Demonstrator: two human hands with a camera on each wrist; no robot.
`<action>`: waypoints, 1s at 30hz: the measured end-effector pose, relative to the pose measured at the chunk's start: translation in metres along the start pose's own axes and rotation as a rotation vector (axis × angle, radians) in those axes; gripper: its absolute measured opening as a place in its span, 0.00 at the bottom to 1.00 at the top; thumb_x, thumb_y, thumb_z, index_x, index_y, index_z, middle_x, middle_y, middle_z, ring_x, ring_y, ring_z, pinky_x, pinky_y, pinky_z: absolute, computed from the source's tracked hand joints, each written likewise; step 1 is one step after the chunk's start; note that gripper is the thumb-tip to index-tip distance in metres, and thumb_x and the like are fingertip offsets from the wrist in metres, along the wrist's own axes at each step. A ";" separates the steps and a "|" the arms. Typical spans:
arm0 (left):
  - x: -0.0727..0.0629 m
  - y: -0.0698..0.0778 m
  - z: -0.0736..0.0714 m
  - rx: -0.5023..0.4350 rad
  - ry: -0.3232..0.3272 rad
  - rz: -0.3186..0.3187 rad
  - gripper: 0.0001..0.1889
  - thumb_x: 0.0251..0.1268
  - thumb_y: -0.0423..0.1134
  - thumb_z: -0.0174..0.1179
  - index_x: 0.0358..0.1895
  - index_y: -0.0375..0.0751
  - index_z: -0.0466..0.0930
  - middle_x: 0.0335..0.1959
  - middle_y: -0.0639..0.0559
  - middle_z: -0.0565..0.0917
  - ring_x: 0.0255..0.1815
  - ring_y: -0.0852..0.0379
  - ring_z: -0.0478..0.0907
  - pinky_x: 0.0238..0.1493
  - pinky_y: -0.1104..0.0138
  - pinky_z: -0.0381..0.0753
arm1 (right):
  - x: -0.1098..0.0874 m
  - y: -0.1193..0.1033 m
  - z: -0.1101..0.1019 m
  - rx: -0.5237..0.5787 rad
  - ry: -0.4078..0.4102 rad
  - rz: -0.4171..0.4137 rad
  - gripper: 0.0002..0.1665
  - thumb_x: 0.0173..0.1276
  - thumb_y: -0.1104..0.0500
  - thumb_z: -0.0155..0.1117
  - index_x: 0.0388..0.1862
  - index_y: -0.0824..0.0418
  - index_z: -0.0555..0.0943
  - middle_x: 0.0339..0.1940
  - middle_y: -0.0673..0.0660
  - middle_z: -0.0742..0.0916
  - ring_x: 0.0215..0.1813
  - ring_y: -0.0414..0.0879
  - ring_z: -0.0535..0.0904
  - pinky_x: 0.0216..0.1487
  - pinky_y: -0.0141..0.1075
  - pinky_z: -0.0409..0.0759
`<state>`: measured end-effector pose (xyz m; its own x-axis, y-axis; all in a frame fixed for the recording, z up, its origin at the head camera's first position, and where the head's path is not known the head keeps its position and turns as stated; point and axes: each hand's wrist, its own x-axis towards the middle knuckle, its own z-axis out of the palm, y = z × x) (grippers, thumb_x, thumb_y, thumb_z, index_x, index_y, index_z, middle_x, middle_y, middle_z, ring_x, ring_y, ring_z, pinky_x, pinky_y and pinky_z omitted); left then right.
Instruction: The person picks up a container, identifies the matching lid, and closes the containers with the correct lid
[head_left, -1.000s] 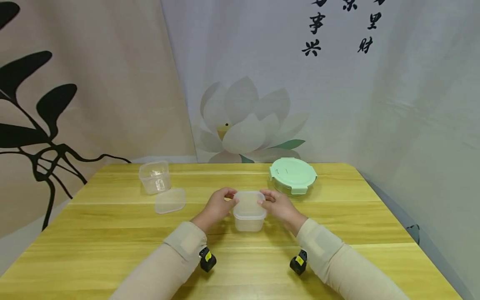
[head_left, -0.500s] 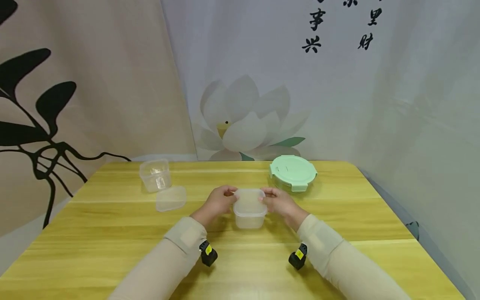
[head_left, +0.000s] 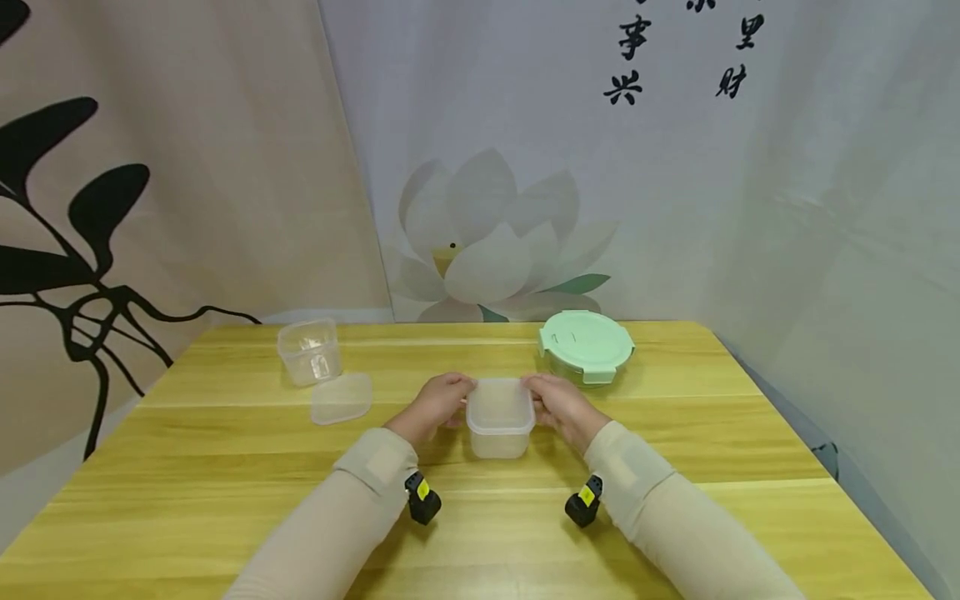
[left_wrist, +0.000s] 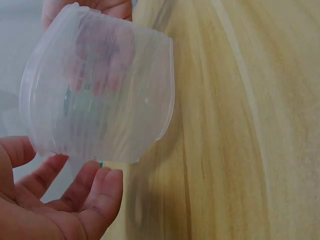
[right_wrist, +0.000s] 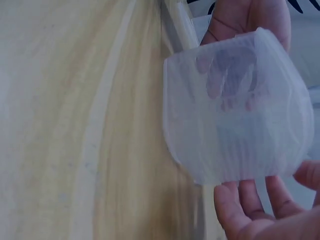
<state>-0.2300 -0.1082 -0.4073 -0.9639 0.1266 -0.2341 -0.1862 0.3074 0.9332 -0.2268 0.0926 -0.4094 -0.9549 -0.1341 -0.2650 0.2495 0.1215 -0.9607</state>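
Observation:
A clear, frosted plastic food container (head_left: 500, 446) with rounded corners stands between my hands in the head view, its flat lid (head_left: 500, 407) on top. My left hand (head_left: 437, 406) grips its left side near the back, while my right hand (head_left: 562, 408) mirrors it on the right. In the left wrist view, the left thumb (left_wrist: 19, 150) is at the lid's edge and curled fingers (left_wrist: 107, 187) meet the side wall. The right wrist view has the right thumb (right_wrist: 309, 174) at the lid's edge too, the other fingers (right_wrist: 231, 207) along the wall.
At the back left of the wooden table (head_left: 495, 542) stand an uncovered clear container (head_left: 309, 354) and, before it, a loose translucent lid (head_left: 341, 398). A round container with a pale green clip lid (head_left: 587, 342) sits behind my right hand. A printed curtain (head_left: 495, 125) hangs behind.
Both thumbs have slid from the lid's top to its side edges, and the fingers have dropped lower along the walls. The container has stayed about where it was.

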 end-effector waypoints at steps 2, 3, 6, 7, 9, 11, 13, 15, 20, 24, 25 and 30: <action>0.001 0.000 -0.001 0.000 -0.021 -0.003 0.15 0.75 0.42 0.48 0.51 0.34 0.77 0.50 0.41 0.78 0.45 0.48 0.77 0.31 0.65 0.78 | 0.001 0.000 -0.001 0.000 -0.007 0.004 0.23 0.77 0.57 0.45 0.62 0.71 0.71 0.36 0.53 0.79 0.37 0.41 0.76 0.41 0.32 0.77; 0.001 0.001 -0.001 -0.006 -0.031 -0.011 0.15 0.75 0.42 0.48 0.50 0.34 0.77 0.51 0.41 0.78 0.45 0.48 0.77 0.31 0.65 0.78 | 0.001 -0.001 -0.002 0.000 -0.009 0.007 0.22 0.77 0.57 0.45 0.61 0.71 0.71 0.35 0.53 0.79 0.36 0.41 0.75 0.40 0.32 0.77; 0.003 0.003 -0.002 -0.029 -0.056 -0.033 0.14 0.75 0.42 0.47 0.50 0.35 0.75 0.51 0.40 0.78 0.45 0.48 0.76 0.30 0.66 0.78 | 0.002 -0.004 -0.003 -0.001 -0.008 0.019 0.20 0.77 0.58 0.47 0.57 0.71 0.73 0.30 0.52 0.77 0.33 0.41 0.73 0.36 0.31 0.76; 0.003 0.003 -0.002 -0.038 -0.059 -0.041 0.14 0.75 0.42 0.46 0.49 0.36 0.75 0.51 0.40 0.78 0.45 0.47 0.76 0.30 0.66 0.78 | 0.002 -0.006 -0.002 0.001 -0.005 0.023 0.18 0.76 0.58 0.48 0.55 0.70 0.74 0.28 0.51 0.76 0.31 0.40 0.72 0.35 0.31 0.75; 0.004 0.005 -0.001 -0.059 -0.062 -0.061 0.13 0.75 0.41 0.46 0.48 0.36 0.74 0.51 0.39 0.77 0.45 0.47 0.76 0.30 0.65 0.78 | 0.004 -0.008 -0.002 0.011 0.007 0.034 0.14 0.75 0.59 0.49 0.49 0.68 0.74 0.25 0.51 0.73 0.28 0.40 0.68 0.32 0.30 0.72; 0.006 0.006 0.000 -0.075 -0.064 -0.078 0.12 0.74 0.41 0.46 0.47 0.36 0.74 0.51 0.39 0.77 0.45 0.47 0.76 0.30 0.65 0.77 | 0.004 -0.009 0.000 0.014 0.020 0.042 0.11 0.74 0.59 0.49 0.45 0.66 0.73 0.23 0.51 0.70 0.27 0.40 0.66 0.30 0.30 0.69; 0.005 0.007 0.001 -0.083 -0.068 -0.084 0.11 0.73 0.40 0.46 0.46 0.36 0.73 0.50 0.38 0.76 0.44 0.47 0.76 0.30 0.65 0.78 | 0.005 -0.010 0.001 0.003 0.028 0.042 0.10 0.74 0.60 0.48 0.45 0.66 0.73 0.23 0.50 0.70 0.27 0.40 0.66 0.30 0.30 0.70; 0.003 0.009 0.001 -0.089 -0.069 -0.090 0.11 0.72 0.40 0.46 0.45 0.37 0.74 0.49 0.38 0.76 0.43 0.47 0.77 0.30 0.65 0.78 | 0.005 -0.010 0.002 -0.005 0.030 0.040 0.12 0.74 0.60 0.47 0.46 0.68 0.73 0.23 0.50 0.71 0.27 0.40 0.68 0.30 0.30 0.71; -0.002 0.010 0.001 -0.083 -0.048 -0.072 0.11 0.73 0.40 0.46 0.45 0.36 0.75 0.46 0.39 0.77 0.41 0.48 0.77 0.30 0.65 0.78 | 0.005 -0.008 0.000 0.009 0.021 0.039 0.17 0.75 0.60 0.47 0.55 0.70 0.73 0.27 0.51 0.75 0.32 0.40 0.72 0.36 0.31 0.77; -0.002 0.008 0.004 -0.054 -0.022 -0.049 0.15 0.76 0.41 0.46 0.53 0.35 0.75 0.48 0.39 0.78 0.43 0.47 0.77 0.34 0.63 0.79 | 0.005 -0.006 -0.003 0.031 0.005 0.043 0.20 0.76 0.59 0.48 0.59 0.71 0.72 0.37 0.55 0.81 0.37 0.41 0.78 0.41 0.34 0.80; -0.002 0.007 0.004 -0.048 -0.022 -0.042 0.17 0.76 0.42 0.46 0.56 0.35 0.75 0.50 0.39 0.78 0.45 0.46 0.77 0.36 0.61 0.80 | 0.004 -0.006 -0.004 0.030 -0.001 0.043 0.21 0.77 0.58 0.48 0.60 0.71 0.71 0.40 0.56 0.82 0.39 0.42 0.79 0.43 0.35 0.80; -0.011 0.003 -0.002 -0.028 -0.079 -0.007 0.27 0.78 0.48 0.44 0.70 0.33 0.61 0.64 0.32 0.69 0.62 0.35 0.70 0.55 0.49 0.77 | -0.006 -0.005 -0.007 -0.045 -0.068 0.042 0.29 0.76 0.52 0.50 0.67 0.69 0.67 0.60 0.64 0.78 0.54 0.51 0.80 0.52 0.41 0.79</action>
<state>-0.2205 -0.1102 -0.4016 -0.9446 0.1990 -0.2609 -0.1996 0.2825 0.9383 -0.2238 0.0996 -0.4026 -0.9304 -0.1941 -0.3110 0.2799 0.1719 -0.9445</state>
